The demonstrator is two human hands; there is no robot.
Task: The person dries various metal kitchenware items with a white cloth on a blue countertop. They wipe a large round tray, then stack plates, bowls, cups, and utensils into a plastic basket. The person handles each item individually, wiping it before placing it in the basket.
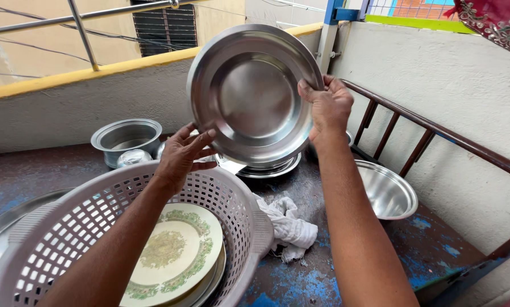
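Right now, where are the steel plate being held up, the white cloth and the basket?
steel plate (255,96), head view, its inner centre.
white cloth (289,224), head view, its crumpled middle.
basket (232,187), head view, its far rim.

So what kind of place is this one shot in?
Probably an outdoor dishwashing spot on a home balcony or terrace. Both hands hold up a steel plate over a worn blue surface, with a plastic basket of plates, a steel pot and a railing beyond the parapet.
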